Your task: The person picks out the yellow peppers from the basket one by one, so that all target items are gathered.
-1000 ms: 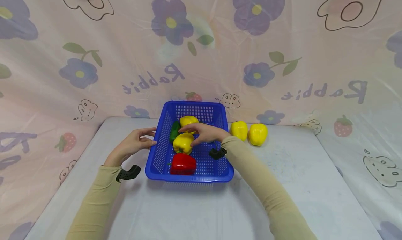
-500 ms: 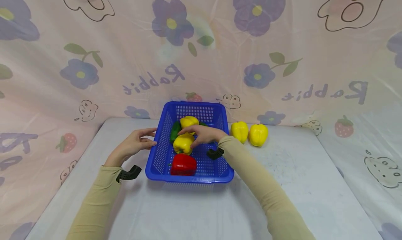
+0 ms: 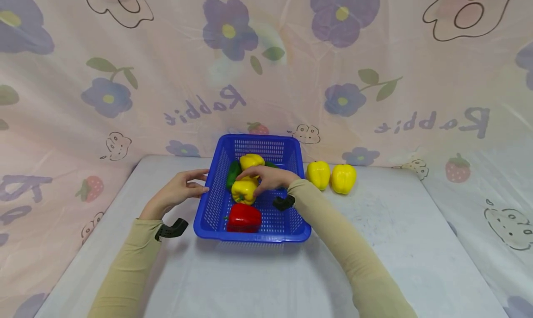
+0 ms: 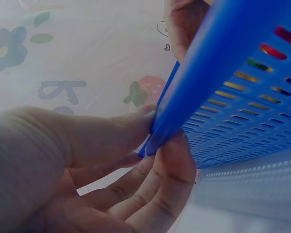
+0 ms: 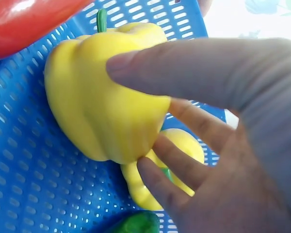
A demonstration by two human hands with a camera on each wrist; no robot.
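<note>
Inside the blue plastic basket (image 3: 252, 237), my right hand (image 3: 272, 177) grips a yellow bell pepper (image 3: 244, 191). In the right wrist view the thumb lies across the pepper (image 5: 102, 97), with curled fingers at its far side. A second yellow bell pepper (image 3: 251, 161) lies behind it, partly covered by the hand. A red bell pepper (image 3: 244, 218) lies on its side near the basket's front. My left hand (image 3: 179, 190) pinches the basket's left rim (image 4: 184, 92) between thumb and fingers. A dark green vegetable (image 3: 233, 175) lies along the left wall.
Two more yellow bell peppers, a nearer one (image 3: 318, 175) and one farther right (image 3: 343, 179), stand on the white table (image 3: 395, 244) right of the basket. Another green piece (image 3: 271, 165) shows behind the right hand. A patterned curtain (image 3: 287, 77) hangs behind the table.
My right wrist has shifted slightly left, and more of the green piece behind the hand shows. The left hand stays on the rim.
</note>
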